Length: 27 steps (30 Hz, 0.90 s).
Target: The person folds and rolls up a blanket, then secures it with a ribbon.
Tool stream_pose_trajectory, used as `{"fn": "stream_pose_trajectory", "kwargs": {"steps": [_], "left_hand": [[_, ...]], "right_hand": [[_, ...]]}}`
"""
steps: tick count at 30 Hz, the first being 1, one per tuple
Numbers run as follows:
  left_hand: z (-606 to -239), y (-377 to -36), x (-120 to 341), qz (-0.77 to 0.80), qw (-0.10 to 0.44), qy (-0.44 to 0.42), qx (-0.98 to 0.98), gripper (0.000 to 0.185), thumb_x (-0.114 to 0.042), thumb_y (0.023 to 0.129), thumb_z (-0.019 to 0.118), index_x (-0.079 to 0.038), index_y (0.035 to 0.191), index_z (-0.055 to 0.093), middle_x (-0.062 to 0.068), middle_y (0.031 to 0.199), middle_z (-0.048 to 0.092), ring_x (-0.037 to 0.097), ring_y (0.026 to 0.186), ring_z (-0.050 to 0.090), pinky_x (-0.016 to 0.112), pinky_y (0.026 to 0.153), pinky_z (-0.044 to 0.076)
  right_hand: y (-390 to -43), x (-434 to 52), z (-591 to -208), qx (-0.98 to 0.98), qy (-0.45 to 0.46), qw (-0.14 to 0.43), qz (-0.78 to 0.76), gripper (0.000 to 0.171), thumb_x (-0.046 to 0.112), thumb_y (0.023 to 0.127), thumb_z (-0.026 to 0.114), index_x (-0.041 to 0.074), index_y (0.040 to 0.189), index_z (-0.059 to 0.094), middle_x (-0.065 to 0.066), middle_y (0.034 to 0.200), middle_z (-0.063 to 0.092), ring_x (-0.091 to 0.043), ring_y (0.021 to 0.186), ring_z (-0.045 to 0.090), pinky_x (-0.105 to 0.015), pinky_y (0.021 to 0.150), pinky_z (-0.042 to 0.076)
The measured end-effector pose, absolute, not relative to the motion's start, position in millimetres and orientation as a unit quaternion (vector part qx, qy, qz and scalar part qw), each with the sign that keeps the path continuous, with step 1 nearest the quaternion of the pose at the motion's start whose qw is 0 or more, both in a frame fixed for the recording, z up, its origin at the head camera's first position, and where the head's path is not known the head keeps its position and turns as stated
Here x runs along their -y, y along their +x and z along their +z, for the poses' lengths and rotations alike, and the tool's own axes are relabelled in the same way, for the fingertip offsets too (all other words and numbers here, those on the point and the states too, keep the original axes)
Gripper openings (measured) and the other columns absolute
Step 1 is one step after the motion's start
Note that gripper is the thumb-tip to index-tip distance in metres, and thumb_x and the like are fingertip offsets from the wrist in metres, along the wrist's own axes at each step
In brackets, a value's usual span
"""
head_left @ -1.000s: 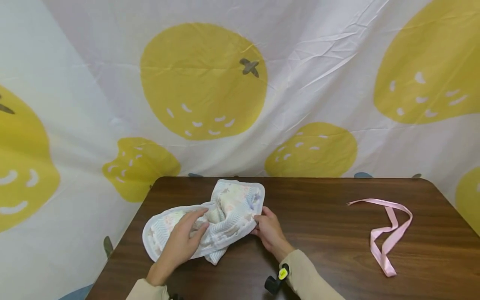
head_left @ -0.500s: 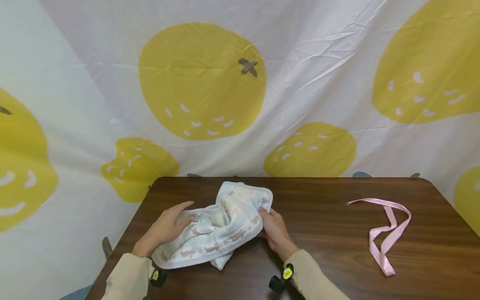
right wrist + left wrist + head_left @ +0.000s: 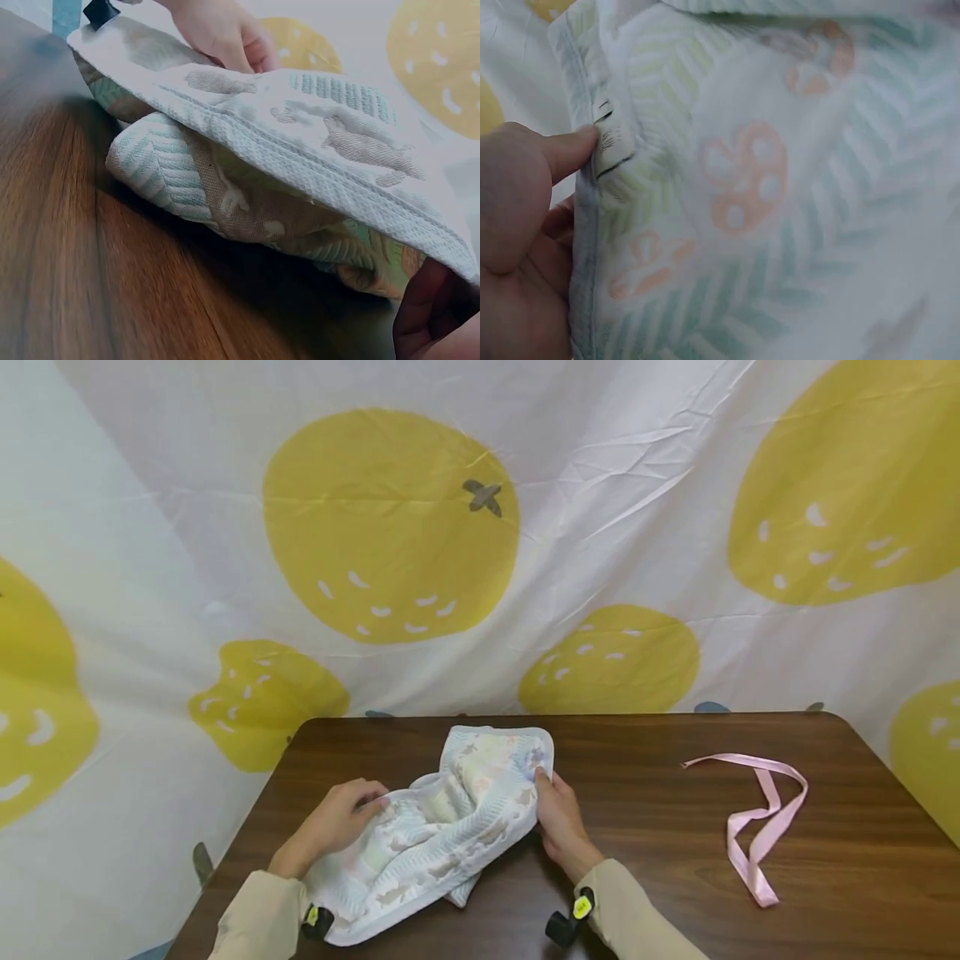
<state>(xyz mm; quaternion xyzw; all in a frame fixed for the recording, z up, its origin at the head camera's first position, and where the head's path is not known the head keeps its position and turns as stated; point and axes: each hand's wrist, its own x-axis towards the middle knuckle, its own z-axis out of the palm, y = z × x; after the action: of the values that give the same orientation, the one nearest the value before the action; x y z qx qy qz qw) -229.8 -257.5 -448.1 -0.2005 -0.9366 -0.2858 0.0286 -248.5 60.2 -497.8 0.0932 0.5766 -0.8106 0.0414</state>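
A small white blanket (image 3: 442, 827) with pastel animal prints lies crumpled on the dark wooden table (image 3: 645, 860), partly lifted. My left hand (image 3: 337, 818) holds its left edge, the thumb against the hem by a small label (image 3: 609, 139). My right hand (image 3: 555, 814) pinches the blanket's right edge near the top corner. In the right wrist view the blanket (image 3: 300, 142) arches above the table with folds tucked beneath, and my left hand (image 3: 225, 34) shows at its far end. Beige sleeves cover both arms.
A pink ribbon (image 3: 765, 827) lies loose on the right part of the table. A white sheet with large yellow fruit prints (image 3: 390, 527) hangs behind the table and drapes down on the left. The table's left edge is close to my left arm.
My left hand has gone from pressing on top of the blanket to holding its left edge. The right hand has lifted its edge up and right, spreading the blanket.
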Motion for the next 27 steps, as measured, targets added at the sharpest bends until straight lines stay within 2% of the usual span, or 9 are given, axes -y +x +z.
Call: {"fn": "stream_pose_trajectory", "kwargs": {"steps": [5,12,20,24,27], "left_hand": [[-452,-228,259,-0.308,0.026,-0.196,0.931,0.010,-0.008,0.100,0.057,-0.013,0.097,0.065,-0.007,0.074,0.055,0.006,0.068,0.049,0.024,0.064,0.044],[-456,-228,259,-0.321,0.026,-0.154,0.934,0.008,-0.008,0.102,0.053,-0.011,0.100,0.060,-0.004,0.072,0.050,0.009,0.067,0.048,0.024,0.062,0.042],[-463,-228,261,-0.314,0.009,-0.079,0.946,0.008,-0.008,0.103,0.049,-0.007,0.105,0.056,0.004,0.084,0.061,0.017,0.076,0.053,0.032,0.070,0.045],[-468,-229,266,-0.314,-0.003,-0.040,0.949,0.009,-0.009,0.103,0.048,-0.007,0.109,0.055,0.009,0.096,0.066,0.020,0.081,0.055,0.034,0.074,0.046],[-473,-229,269,-0.318,-0.005,-0.027,0.948,0.010,-0.010,0.103,0.048,-0.007,0.109,0.055,0.010,0.098,0.067,0.019,0.080,0.056,0.034,0.073,0.045]], "right_hand": [[-249,-70,-496,-0.578,0.098,0.018,-0.810,0.048,0.025,0.108,0.037,-0.003,0.147,0.041,-0.022,0.126,0.060,-0.011,0.093,0.062,-0.023,0.079,0.052],[-244,-88,-490,-0.578,0.096,-0.006,-0.810,0.049,0.027,0.108,0.037,0.000,0.149,0.038,-0.017,0.119,0.063,-0.008,0.086,0.063,-0.023,0.073,0.053],[-239,-114,-494,-0.581,0.108,-0.006,-0.807,0.050,0.031,0.109,0.034,0.005,0.152,0.034,-0.006,0.112,0.064,-0.006,0.086,0.065,-0.024,0.074,0.054],[-233,-127,-495,-0.579,0.107,-0.001,-0.808,0.051,0.032,0.109,0.033,0.006,0.152,0.032,0.003,0.103,0.065,-0.005,0.085,0.064,-0.024,0.073,0.054],[-228,-138,-495,-0.581,0.113,0.005,-0.806,0.052,0.034,0.108,0.033,0.007,0.153,0.031,0.007,0.096,0.064,-0.004,0.081,0.064,-0.024,0.070,0.053]]}}
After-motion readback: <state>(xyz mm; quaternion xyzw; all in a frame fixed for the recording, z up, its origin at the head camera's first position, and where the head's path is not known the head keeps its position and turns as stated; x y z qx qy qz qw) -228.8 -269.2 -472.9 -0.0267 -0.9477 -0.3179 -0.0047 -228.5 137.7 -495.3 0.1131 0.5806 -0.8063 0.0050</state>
